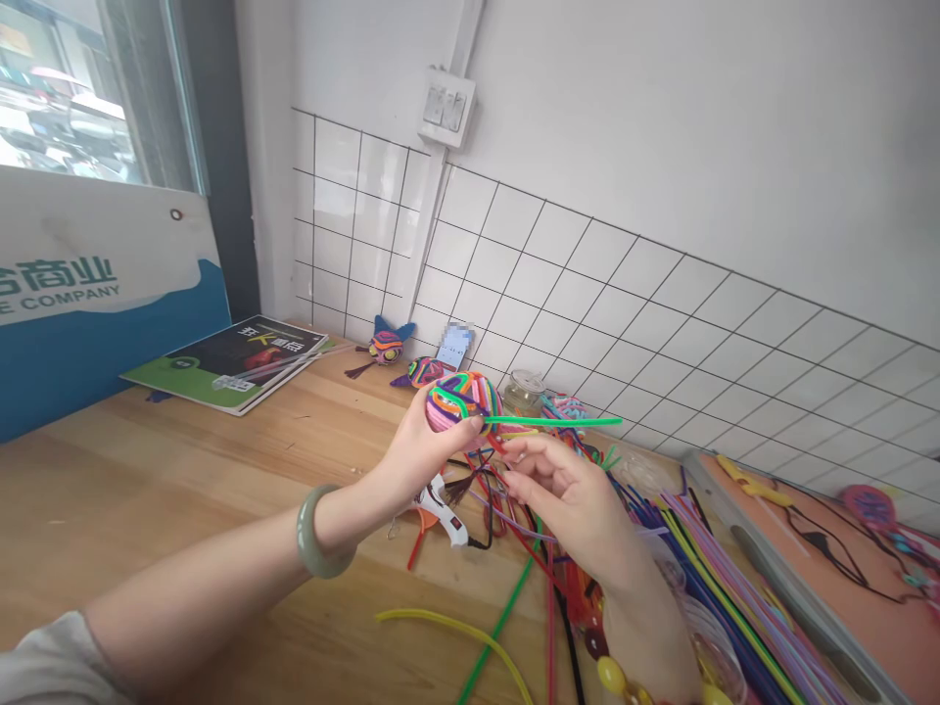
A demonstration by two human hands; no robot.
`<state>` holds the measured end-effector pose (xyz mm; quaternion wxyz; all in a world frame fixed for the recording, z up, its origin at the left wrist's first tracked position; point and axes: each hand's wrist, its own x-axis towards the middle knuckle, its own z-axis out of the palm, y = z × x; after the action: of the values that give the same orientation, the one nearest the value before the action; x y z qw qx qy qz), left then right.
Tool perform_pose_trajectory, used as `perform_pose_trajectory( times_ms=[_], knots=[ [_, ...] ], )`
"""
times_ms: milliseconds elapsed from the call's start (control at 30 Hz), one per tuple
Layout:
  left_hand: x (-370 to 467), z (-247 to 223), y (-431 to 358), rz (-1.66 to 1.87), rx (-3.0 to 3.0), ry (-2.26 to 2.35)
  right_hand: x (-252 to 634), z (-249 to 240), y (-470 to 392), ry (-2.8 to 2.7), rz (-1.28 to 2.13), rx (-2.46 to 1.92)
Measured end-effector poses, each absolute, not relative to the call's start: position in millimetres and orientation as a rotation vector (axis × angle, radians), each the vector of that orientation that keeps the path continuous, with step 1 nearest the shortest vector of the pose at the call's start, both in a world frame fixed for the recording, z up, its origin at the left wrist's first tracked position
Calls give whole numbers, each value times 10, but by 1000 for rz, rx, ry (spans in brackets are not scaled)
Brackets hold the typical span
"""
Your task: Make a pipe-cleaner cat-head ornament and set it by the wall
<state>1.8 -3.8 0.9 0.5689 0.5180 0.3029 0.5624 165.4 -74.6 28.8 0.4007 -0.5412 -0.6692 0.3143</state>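
The striped ball [464,401] is found above the worktop [294,529], clamped between thumb and fingers of the left hand [442,431], a green stem [558,421] extending to its right, while the right hand [547,480], just beside the ball, is observed with thumb and forefinger nearly together.

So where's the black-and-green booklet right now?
In the head view, the booklet lies on the left of the wooden table, beside the blue-and-white board.

Booklets [227,364] on wooden table [183,490], black wire grid [544,201] against white wall [661,117], switch box [446,108], lettered board [110,245] near window [66,88]
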Motion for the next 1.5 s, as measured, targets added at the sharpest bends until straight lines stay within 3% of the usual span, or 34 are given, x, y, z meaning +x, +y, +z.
perform_pose_trajectory(
  times_ms=[433,967,1367,1500],
  knots=[
    [86,-48,-156,1210,1217,651,1635,288,-675,-1500,471,-1391],
    [44,-110,-92,1017,1071,435,1634,251,-671,-1472,479,-1421],
    [43,-50,-45,1175,1222,596,1607,228,-639,-1459,523,-1394],
    [-73,33,95,1314,1251,614,1692,273,-633,-1275,394,-1242]
  ],
)
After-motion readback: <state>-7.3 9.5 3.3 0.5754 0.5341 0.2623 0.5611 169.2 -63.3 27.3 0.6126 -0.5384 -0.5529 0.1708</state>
